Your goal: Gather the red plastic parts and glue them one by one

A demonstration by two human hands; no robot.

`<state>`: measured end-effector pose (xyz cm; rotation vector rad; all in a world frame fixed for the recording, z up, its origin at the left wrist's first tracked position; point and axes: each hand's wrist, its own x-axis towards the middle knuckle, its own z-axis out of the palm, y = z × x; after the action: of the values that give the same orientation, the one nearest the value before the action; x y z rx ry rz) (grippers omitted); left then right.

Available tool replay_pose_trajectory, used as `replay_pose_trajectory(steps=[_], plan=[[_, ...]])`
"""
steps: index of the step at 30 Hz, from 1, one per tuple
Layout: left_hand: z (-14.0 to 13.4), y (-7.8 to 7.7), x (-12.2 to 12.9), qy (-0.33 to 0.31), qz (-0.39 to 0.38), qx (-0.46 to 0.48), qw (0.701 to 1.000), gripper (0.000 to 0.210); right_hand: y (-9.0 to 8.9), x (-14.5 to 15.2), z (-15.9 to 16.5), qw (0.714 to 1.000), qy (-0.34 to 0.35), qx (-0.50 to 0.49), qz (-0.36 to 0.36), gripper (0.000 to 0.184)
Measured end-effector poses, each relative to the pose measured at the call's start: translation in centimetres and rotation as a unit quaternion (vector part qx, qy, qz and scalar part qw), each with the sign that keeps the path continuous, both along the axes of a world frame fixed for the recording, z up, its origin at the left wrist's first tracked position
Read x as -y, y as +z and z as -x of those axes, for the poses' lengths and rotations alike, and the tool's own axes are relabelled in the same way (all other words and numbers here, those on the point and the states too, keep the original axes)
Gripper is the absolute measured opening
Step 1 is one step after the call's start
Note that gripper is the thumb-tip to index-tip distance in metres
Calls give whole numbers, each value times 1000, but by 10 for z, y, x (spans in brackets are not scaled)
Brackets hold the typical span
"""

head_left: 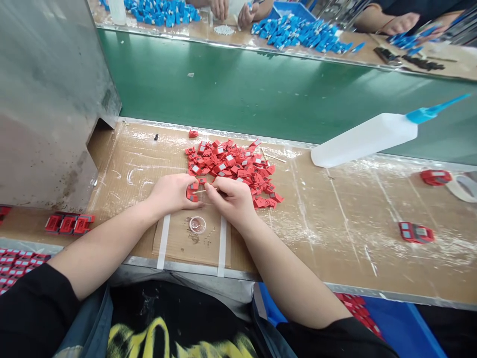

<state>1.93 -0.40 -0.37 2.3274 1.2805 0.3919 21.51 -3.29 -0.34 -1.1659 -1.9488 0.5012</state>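
Note:
My left hand [171, 195] curls around a few small red plastic toy car parts [192, 197], thumb and fingers on either side of them. In my right hand [234, 200] a thin pale stick [200, 192] is pinched, its end reaching across to those parts. Just behind both hands spreads a heap of red toy car parts [231, 161], many with grey or pale window pieces. A small clear round cup [197, 225] sits below my hands on a taped cardboard pad [179, 248], with wet-looking smears around it.
A white bottle with a blue nozzle [367, 139] stands right of the heap. Further right lie red toy cars [416, 232] and a tape roll [464, 188]. At left are a metal housing [52, 99] and red parts [70, 223]. Beyond the green belt [231, 79], other people handle blue parts [298, 34].

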Motion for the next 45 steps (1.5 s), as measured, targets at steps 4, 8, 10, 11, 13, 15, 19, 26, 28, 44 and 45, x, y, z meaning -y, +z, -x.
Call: replay_pose_trajectory(steps=[4,8,10,11,13,15,19,26,28,44,45], plan=[[0,0,0,-2,-2,6,1000,40,1,0,3,1000,11,-13,15,40],[0,0,1,1,2,7,1000,40,3,0,2,1000,-10,-21,8,42],[1,2,1,9,12,33,999,39,6,2,-2,999,-1,-42,-3,41],[2,3,1,17,17,57,998,38,7,3,-4,998,23,-55,-8,42],[6,6,0,40,31,117,992,37,10,4,-9,991,117,-59,-7,43],[10,8,-1,77,46,170,981,38,13,5,-12,973,230,-13,5,44],[14,9,-5,167,63,229,957,39,16,3,-15,944,311,113,7,49],[14,6,-7,220,62,260,938,46,20,-23,-7,981,13,189,-34,20],[15,6,-7,213,62,264,939,45,19,-36,2,962,14,268,-44,26],[19,11,2,170,47,305,936,41,21,-25,1,997,12,-67,-25,11],[18,12,3,156,48,305,938,44,22,-23,1,996,11,-86,-29,11]])
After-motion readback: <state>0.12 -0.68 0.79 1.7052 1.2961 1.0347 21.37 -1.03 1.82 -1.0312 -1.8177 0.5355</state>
